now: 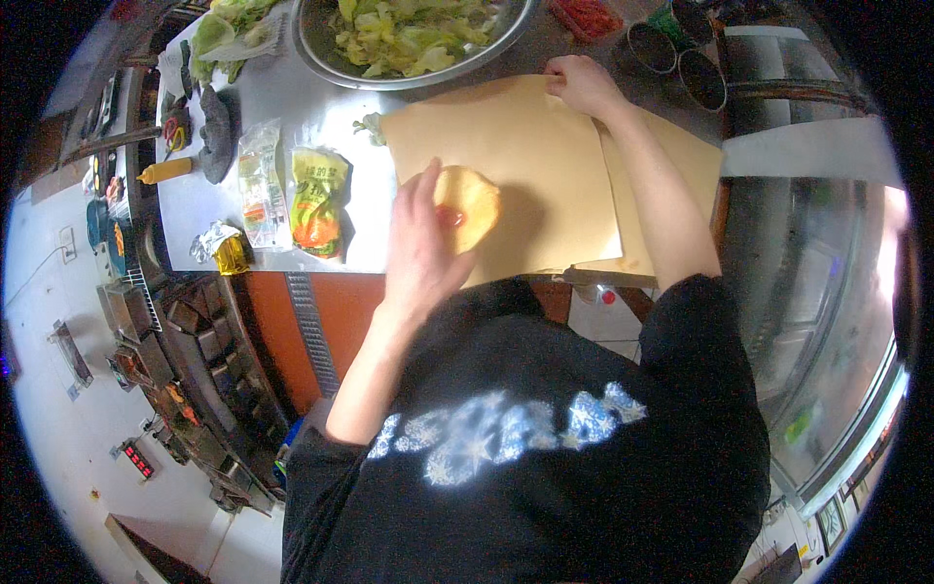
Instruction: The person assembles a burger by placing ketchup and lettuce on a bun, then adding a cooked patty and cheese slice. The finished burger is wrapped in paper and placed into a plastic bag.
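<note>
My left hand (423,244) holds a round, flat yellow piece of bread (474,204) by its left side, with a spot of red sauce (449,216) on it. Beneath it lies a large sheet of brown paper (543,168) on the metal table. At the sheet's far right corner, the fingers of my right hand (580,84) pinch the paper's edge. More brown paper (675,175) lies to the right, partly under the first sheet. A scrap of lettuce (371,128) touches the sheet's left edge.
A steel bowl of torn lettuce (416,36) stands at the back. Leftward lie a green sauce pouch (318,201), a clear plastic packet (263,190), crumpled foil (222,244), a yellow squeeze bottle (166,171) and scissors (174,135). Round containers (700,80) and a red-filled tray (585,18) are back right.
</note>
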`<action>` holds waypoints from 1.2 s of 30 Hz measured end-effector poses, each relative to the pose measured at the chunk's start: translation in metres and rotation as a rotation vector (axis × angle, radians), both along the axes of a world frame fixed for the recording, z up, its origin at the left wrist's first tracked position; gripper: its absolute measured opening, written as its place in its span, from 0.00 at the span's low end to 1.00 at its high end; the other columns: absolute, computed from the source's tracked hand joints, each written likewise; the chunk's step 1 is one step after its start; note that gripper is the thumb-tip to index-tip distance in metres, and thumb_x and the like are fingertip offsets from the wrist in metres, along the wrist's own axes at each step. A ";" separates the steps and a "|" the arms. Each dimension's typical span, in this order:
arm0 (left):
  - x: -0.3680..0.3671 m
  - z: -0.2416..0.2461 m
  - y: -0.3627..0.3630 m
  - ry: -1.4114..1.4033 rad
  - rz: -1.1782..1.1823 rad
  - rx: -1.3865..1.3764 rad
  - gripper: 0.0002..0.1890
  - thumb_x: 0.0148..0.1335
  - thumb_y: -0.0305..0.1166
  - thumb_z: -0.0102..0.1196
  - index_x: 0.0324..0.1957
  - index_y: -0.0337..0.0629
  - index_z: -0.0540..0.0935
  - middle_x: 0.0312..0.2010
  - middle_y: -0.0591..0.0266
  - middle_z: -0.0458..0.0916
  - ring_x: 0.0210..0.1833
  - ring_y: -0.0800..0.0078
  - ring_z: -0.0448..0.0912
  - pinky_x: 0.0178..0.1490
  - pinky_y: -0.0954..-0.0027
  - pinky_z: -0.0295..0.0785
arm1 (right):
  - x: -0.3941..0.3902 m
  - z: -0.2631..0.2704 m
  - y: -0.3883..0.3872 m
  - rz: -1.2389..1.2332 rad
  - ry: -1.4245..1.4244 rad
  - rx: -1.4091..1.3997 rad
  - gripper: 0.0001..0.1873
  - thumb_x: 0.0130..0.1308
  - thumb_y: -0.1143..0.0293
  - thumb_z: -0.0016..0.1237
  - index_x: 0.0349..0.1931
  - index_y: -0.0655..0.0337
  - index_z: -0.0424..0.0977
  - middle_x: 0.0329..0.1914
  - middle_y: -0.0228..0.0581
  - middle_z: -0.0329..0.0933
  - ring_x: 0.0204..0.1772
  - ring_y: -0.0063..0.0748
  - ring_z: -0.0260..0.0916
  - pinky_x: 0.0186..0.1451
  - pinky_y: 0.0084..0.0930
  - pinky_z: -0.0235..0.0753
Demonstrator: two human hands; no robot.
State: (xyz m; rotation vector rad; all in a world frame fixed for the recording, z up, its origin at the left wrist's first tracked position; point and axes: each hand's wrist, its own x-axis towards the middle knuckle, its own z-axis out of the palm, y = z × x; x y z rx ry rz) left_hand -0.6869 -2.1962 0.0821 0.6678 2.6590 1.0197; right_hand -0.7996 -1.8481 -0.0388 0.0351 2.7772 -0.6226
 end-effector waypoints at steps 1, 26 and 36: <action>0.000 -0.007 0.005 0.002 -0.024 -0.029 0.56 0.46 0.26 0.74 0.77 0.36 0.56 0.64 0.39 0.69 0.67 0.41 0.71 0.71 0.52 0.71 | 0.003 -0.001 -0.001 -0.036 0.004 -0.028 0.19 0.63 0.60 0.62 0.51 0.59 0.84 0.51 0.49 0.86 0.55 0.53 0.83 0.59 0.47 0.81; -0.019 -0.080 0.052 -0.049 -0.166 -0.237 0.65 0.42 0.47 0.82 0.78 0.36 0.55 0.69 0.37 0.64 0.72 0.40 0.64 0.74 0.38 0.58 | -0.031 0.032 0.072 -0.371 0.588 0.124 0.14 0.68 0.68 0.58 0.52 0.58 0.83 0.51 0.45 0.85 0.53 0.53 0.84 0.55 0.42 0.83; 0.007 -0.101 0.012 -0.050 -0.098 -0.121 0.55 0.50 0.40 0.77 0.76 0.35 0.59 0.73 0.40 0.63 0.73 0.40 0.64 0.75 0.44 0.61 | -0.123 -0.016 0.080 0.020 0.163 0.366 0.18 0.66 0.66 0.57 0.55 0.57 0.81 0.58 0.49 0.80 0.64 0.52 0.77 0.63 0.48 0.79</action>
